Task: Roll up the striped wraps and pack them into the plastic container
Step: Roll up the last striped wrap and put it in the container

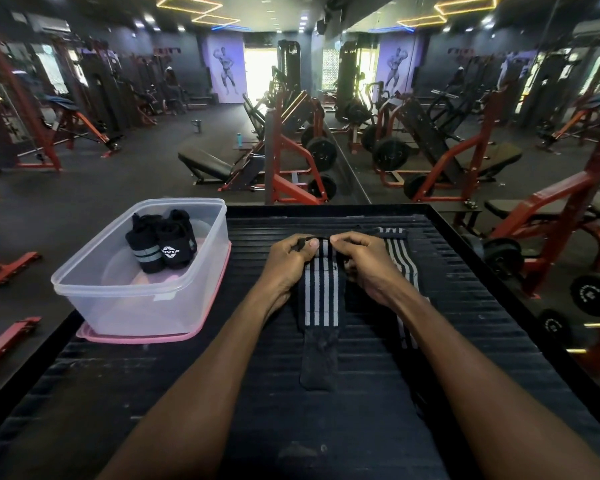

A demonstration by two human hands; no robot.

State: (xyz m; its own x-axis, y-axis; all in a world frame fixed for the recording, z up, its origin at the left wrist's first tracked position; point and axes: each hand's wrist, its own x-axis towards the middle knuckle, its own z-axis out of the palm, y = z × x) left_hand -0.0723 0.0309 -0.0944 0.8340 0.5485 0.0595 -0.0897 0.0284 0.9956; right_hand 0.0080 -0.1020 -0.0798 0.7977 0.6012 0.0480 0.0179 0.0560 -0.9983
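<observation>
A: Black-n-white striped wrap [321, 299] flat on ribbed mat [430, 358], long axis running away from person, dark tab end nearest them.
B: Step?
A: Starting roll, far end. Left hand [288, 261] & right hand [364, 261] both pinching that edge. Next: curl it toward the body, tight n even.
B: Others?
A: Two rolled in plastic container [94, 289], one flat just right.

Flat striped wrap [321, 299]; two rolled in container [84, 282].

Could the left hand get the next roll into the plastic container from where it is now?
Probably yes. The plastic container stands open, lidless, just left of the left hand, with nothing between. Two rolled wraps fill its far end; the near part looks free.
</observation>
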